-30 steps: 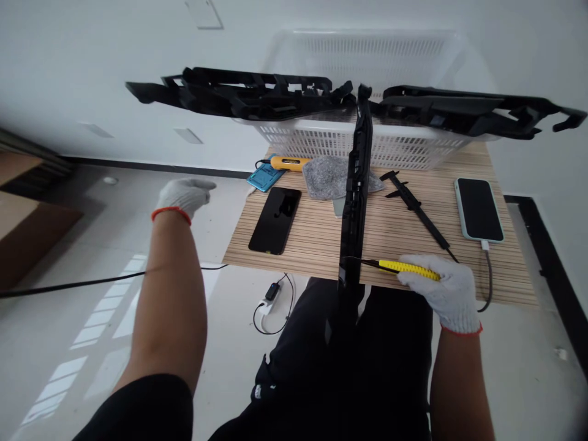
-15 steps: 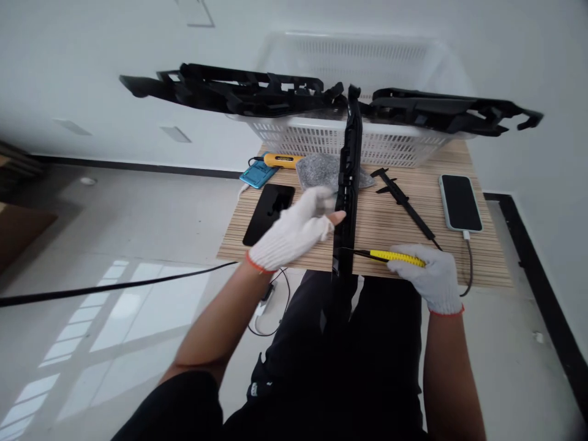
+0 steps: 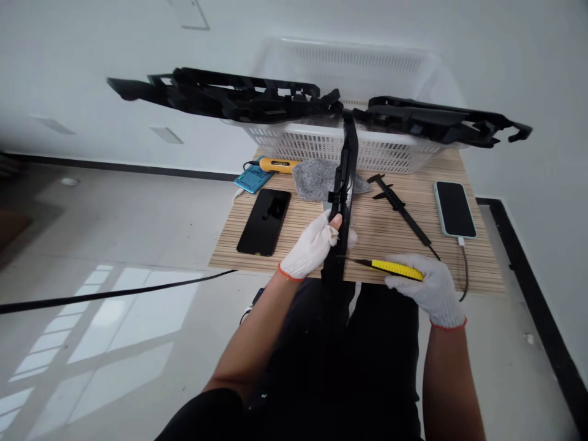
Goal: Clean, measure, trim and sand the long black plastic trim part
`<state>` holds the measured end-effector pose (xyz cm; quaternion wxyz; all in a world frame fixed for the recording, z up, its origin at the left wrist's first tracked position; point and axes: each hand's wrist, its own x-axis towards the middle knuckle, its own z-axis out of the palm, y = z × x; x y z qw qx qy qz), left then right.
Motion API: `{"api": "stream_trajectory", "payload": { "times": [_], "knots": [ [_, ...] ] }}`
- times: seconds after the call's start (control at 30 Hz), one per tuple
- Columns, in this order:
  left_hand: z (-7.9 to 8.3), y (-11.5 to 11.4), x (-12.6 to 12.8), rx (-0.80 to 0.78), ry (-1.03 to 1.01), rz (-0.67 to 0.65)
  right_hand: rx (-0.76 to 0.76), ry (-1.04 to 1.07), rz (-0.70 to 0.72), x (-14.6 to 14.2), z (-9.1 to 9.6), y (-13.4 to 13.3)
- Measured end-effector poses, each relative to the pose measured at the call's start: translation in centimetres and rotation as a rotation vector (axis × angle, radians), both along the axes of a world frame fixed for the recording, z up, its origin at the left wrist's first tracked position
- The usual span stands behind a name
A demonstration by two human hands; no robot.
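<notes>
Over the near side of the counter [image 3: 372, 223]: a long black strip [image 3: 348, 162] is seen, with its top end by the white basket [image 3: 301, 144] and its low end down by the dark trousers [image 3: 386, 334].
Left grip: the strip is pinched by the left hand [image 3: 315, 246], with the bare thumb tip set on top and the fingers wrapped behind.
Right grip: a yellow-handled tool [image 3: 397, 269] is pinched by the right hand [image 3: 428, 282].
Dark tip [image 3: 362, 262]: it is pointed left, at the strip, just below the left hand; whether the strip is touched cannot be told.
Strip and tip together: the strip is best held firm, so that it is not wobbled. The tip is best moved softly, a little at a time, and the bare thumb should be kept out of its way.
Left arm [image 3: 250, 334]: it is slanted up from the low left, with the elbow bent a bit.
Right arm [image 3: 452, 380]: it is held nearly straight up and down, with the hand turned in toward the strip.
</notes>
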<state>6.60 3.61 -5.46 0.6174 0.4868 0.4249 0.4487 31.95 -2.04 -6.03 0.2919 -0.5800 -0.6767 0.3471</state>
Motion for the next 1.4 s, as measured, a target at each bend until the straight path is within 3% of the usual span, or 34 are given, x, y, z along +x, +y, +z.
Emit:
{"api": "stream_trajectory", "payload": {
  "times": [0.37,0.57,0.67,0.8,0.93,1.13,1.3,1.4],
  "knots": [
    [-1.0,-0.5,-0.9,-0.13,-0.13,0.07,0.034,-0.007,-0.118,-0.6,-0.2,0.0],
    [-0.5,-0.7,-0.7,-0.157,-0.249,0.103,0.008,-0.014,-0.056,-0.1,0.0,-0.2],
    [-0.5,-0.7,-0.7,-0.174,-0.213,0.142,-0.007,-0.06,-0.032,0.0,0.0,-0.3],
    [-1.0,-0.7,-0.5,-0.134,-0.151,0.184,0.071,-0.082,-0.14,0.1,0.2,-0.3],
    [-1.2,-0.8,-0.1,-0.114,-0.136,0.165,0.002,-0.07,-0.009,0.3,0.6,-0.2],
    [-0.8,-0.5,-0.2,-0.104,-0.161,0.115,0.067,-0.071,-0.059,-0.2,0.5,-0.4],
    [-0.8,-0.2,-0.6,-0.074,-0.093,0.169,0.03,-0.025,-0.077,-0.5,0.3,-0.4],
    [-0.9,-0.1,-0.8,-0.052,-0.09,0.193,0.019,-0.012,-0.159,-0.4,0.3,-0.3]
  ]
}}
